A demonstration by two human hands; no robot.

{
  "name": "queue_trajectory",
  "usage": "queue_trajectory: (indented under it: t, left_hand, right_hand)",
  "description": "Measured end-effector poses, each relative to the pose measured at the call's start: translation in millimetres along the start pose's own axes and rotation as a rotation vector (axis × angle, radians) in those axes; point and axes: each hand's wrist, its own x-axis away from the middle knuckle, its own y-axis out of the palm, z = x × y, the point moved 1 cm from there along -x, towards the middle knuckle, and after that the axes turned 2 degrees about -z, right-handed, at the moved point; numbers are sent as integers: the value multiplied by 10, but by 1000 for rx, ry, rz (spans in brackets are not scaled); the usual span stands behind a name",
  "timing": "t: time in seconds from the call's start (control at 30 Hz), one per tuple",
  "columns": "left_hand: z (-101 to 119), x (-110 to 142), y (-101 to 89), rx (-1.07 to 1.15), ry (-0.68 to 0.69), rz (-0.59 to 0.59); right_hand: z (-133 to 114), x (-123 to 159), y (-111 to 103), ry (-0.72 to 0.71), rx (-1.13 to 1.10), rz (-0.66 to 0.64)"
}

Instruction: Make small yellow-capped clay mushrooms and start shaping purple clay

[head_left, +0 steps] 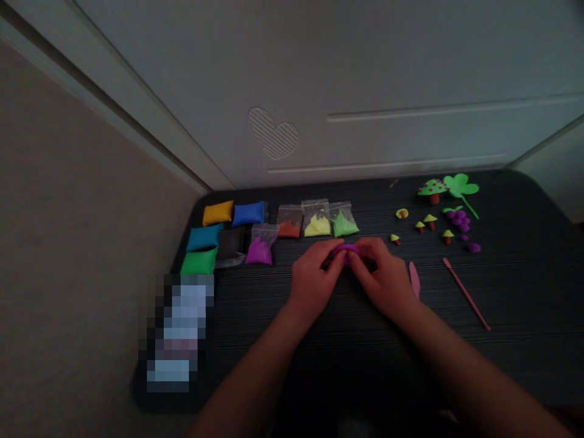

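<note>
A piece of purple modelling clay [347, 248] is pinched between my two hands above the dark table. My left hand [316, 269] grips its left side with thumb and fingertips. On the right side, my right hand [382, 272] holds it the same way, thumbs close together. The fingers hide part of the clay, so its full shape cannot be made out. Beside my right wrist lies a pink clay knife [414, 278], partly covered. A thin pink modelling stick [466, 294] rests farther right. An opened bag of purple clay [260, 248] lies left of my left hand.
Several clay packets, such as a yellow packet [218, 213] and a blue packet [249, 213], lie at the left. At the right are small clay mushrooms [429, 221], purple grapes [458, 220] and a green clover [460, 185]. A white panel [387, 73] stands behind the table [255, 328].
</note>
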Motion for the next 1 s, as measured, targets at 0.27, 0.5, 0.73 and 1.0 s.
queue_trajectory:
  t: [0.27, 0.5, 0.73, 1.0]
  left_hand:
    - [-8, 13, 32, -29, -16, -28]
    - [-20, 13, 23, -73, -2, -4]
    - [-26, 15, 96, 336, -204, -34]
    - [-43, -36, 39, 98, -187, -72]
  right_hand:
    - [34, -30, -2, -117, 107, 22]
    - [11, 1, 2, -59, 189, -35]
    - [28, -23, 26, 43, -81, 73]
    - [-3, -17, 43, 28, -26, -4]
